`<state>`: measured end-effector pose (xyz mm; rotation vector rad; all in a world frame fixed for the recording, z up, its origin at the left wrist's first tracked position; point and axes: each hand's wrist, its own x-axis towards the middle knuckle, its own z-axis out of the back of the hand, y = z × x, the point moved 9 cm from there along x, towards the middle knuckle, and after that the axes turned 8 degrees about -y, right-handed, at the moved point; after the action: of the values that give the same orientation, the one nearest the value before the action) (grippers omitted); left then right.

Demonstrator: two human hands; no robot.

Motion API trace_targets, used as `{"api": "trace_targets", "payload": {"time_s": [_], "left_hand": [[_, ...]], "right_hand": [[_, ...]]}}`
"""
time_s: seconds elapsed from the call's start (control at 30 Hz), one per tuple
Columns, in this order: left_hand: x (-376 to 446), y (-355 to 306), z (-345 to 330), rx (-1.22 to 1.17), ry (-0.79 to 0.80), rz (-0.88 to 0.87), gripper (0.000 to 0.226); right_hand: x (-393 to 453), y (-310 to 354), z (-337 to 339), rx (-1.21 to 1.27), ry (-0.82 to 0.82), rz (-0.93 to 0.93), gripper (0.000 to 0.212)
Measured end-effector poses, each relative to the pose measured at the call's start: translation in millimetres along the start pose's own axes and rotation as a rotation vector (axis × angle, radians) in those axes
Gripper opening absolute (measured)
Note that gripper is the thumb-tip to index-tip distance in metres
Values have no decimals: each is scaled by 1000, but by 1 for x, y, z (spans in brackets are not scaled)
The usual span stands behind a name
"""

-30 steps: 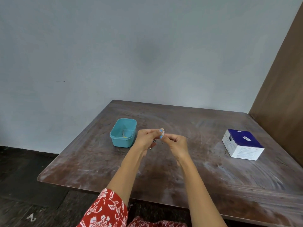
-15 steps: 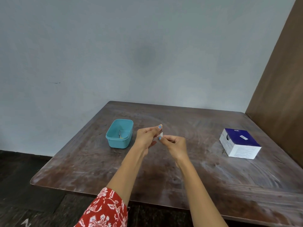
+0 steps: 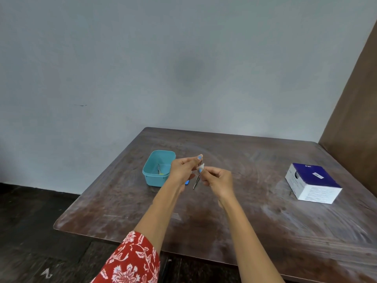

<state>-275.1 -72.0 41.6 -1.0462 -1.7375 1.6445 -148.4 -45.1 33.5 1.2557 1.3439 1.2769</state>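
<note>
Two hands meet fingertip to fingertip above the table. The left hand pinches a thin metal tweezer-like tool that hangs downward, and the right hand pinches a small white scrap at the tool's upper end. A teal plastic tub stands just to the left. A blue-and-white cardboard box lies well to the right on the worn brown wooden table.

Both forearms stretch forward over the desk's near edge and converge. The left grip is raised, forefinger and thumb pinched. The right grip meets it fingertip to fingertip, fingers curled, slightly lower.
</note>
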Motion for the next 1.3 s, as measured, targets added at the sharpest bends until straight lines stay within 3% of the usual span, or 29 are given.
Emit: {"api": "trace_targets", "payload": {"time_s": [0.3, 0.4, 0.5, 0.67, 0.83, 0.93, 1.3], "left_hand": [[21, -42, 57, -15, -85, -71, 17], [37, -55, 91, 132, -229, -174, 18], [49, -67, 116, 401, -333, -292, 22], [58, -62, 115, 649, -280, -340, 27], [66, -55, 121, 697, -294, -338, 37], [73, -51, 128, 697, -308, -316, 38], [79, -41, 133, 680, -308, -254, 38]], "right_hand": [[18, 14, -52, -79, -40, -42, 9], [27, 15, -69, -242, -110, -28, 10], [36, 17, -95, -484, -71, 21, 10], [41, 18, -130, -795, -68, 105, 10], [47, 5, -157, -1020, -9, 147, 15], [47, -2, -167, -1128, 26, 173, 7], [46, -12, -180, -1192, 102, 170, 28]]}}
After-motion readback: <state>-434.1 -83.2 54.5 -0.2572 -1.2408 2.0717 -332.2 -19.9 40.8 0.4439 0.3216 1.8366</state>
